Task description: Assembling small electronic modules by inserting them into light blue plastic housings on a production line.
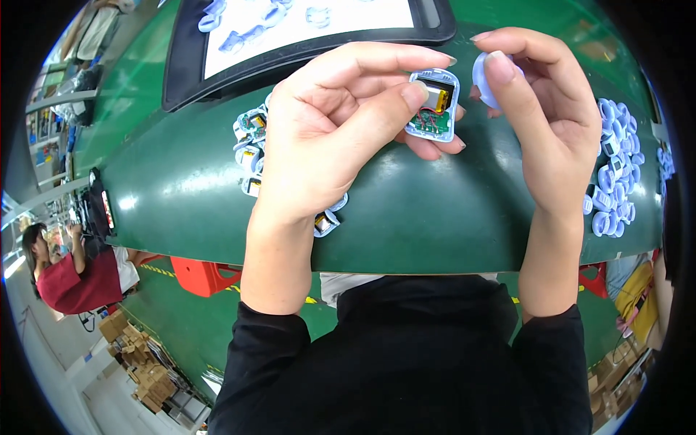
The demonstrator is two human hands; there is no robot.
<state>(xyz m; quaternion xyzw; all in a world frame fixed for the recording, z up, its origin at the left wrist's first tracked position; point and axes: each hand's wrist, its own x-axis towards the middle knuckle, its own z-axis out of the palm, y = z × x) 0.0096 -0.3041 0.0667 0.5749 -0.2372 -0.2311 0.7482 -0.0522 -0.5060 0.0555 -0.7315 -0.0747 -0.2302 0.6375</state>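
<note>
My left hand [326,123] pinches a small light-blue device half [435,119] between thumb and fingers above the table. Its inside faces up and shows a green circuit board, fine wires and a silver battery with a yellow end. To the right, at about the same height, my right hand [554,109] grips a light-blue plastic cover [484,80], mostly hidden behind thumb and fingers. The two pieces are apart. Several similar opened halves with boards and batteries [250,156] lie on the table, partly hidden behind my left hand and wrist.
A pile of light-blue casings [616,170] lies at the right of the green table [406,217]. At the back stands a black-rimmed tray [290,54] with a white base and more blue parts. Past the near edge are a red stool [196,275] and, far left, another person [76,275].
</note>
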